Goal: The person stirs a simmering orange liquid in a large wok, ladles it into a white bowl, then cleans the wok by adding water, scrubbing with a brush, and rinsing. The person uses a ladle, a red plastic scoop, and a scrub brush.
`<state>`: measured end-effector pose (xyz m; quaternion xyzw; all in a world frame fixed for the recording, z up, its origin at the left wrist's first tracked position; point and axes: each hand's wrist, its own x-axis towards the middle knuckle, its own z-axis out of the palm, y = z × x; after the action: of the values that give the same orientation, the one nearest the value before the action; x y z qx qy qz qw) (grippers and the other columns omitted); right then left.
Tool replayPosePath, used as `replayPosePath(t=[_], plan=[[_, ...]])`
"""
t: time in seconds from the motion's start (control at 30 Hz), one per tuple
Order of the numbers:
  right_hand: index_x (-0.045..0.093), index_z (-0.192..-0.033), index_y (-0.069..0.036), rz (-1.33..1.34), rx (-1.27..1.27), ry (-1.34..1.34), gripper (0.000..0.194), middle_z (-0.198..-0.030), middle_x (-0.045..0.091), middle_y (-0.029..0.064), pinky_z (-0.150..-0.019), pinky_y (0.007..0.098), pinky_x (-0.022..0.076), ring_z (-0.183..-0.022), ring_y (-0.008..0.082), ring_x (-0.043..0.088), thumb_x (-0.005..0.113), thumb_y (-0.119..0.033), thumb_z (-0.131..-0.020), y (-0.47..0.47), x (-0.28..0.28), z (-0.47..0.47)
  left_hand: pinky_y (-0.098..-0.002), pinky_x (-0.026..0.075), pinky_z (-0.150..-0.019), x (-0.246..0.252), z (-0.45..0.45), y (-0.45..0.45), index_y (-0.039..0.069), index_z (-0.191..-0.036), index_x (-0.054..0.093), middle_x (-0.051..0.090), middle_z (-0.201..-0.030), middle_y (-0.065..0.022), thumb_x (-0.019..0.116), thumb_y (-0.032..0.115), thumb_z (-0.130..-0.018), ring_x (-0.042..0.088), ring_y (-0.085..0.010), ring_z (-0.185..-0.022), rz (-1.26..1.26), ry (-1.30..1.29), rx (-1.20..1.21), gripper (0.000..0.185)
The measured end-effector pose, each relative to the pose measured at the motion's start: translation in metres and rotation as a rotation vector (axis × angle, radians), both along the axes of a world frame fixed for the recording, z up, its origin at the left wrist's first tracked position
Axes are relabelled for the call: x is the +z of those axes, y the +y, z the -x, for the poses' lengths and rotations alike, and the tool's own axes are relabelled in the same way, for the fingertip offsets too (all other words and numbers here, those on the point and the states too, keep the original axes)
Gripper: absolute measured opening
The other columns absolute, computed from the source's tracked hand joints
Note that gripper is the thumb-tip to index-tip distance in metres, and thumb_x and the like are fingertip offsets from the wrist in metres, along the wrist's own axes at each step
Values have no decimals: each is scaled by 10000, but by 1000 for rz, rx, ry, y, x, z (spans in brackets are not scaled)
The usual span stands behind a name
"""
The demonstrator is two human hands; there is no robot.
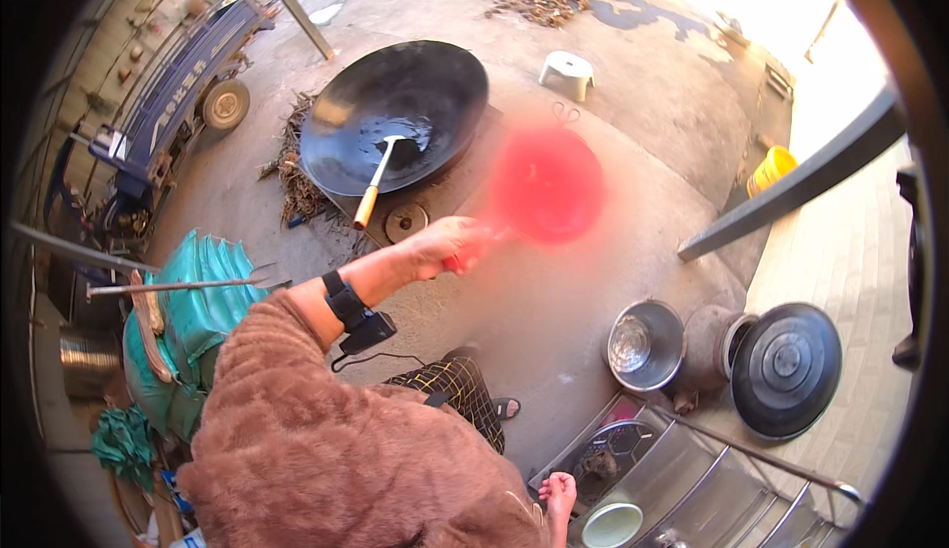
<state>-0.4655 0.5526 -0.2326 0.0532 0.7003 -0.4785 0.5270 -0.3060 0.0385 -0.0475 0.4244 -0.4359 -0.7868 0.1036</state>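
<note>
My left hand (454,245) grips the handle of a red plastic dipper (550,185), which is blurred by motion and held out over the concrete floor. A black strap with a small device (359,317) sits on that forearm. Left of the dipper, a large black wok (445,129) has some liquid at its bottom. A wok spatula with a wooden handle (367,203) lies inside, its handle over the near rim. My right hand (560,492) hangs low beside a metal rack, fingers curled and nothing visible in it. Close to it is a pale green bowl (612,526).
A white plastic stool (568,70) stands beyond the dipper. To the right are a metal pot (645,344), a dark round lid (786,370), a slanted post (793,177) and the metal rack (686,459). Stacked green sacks (196,311) and a parked cargo tricycle (170,96) are on the left.
</note>
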Motion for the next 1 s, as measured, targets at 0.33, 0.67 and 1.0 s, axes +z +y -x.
replayPosePath(t=[0.33, 0.67, 1.0], plan=[[520, -945, -89, -138, 139, 39, 121, -742, 604, 56, -428, 232, 448, -519, 123, 565, 583, -184, -907, -92, 35, -9, -325, 462, -489, -25, -190, -168, -7, -992, 501, 573, -741, -103, 619, 265, -823, 585, -198, -565, 521, -593, 344, 342], [519, -931, -66, -145, 229, 59, 95, -736, 599, 60, -434, 224, 443, -523, 116, 559, 572, -142, -906, -177, 36, -20, -487, 485, -762, -55, -232, -218, 57, -1083, 455, 587, -996, -193, 626, 243, -827, 594, -391, -904, 1252, -1142, 142, 360], [522, -942, -47, -67, 249, 125, 123, -750, 617, 63, -454, 234, 460, -548, 122, 581, 575, -147, -895, -217, 24, -8, -407, 498, -696, -33, -244, -264, -5, -1251, 424, 550, -1021, -146, 627, 148, -796, 595, -305, -878, 1845, -1421, -22, 521]])
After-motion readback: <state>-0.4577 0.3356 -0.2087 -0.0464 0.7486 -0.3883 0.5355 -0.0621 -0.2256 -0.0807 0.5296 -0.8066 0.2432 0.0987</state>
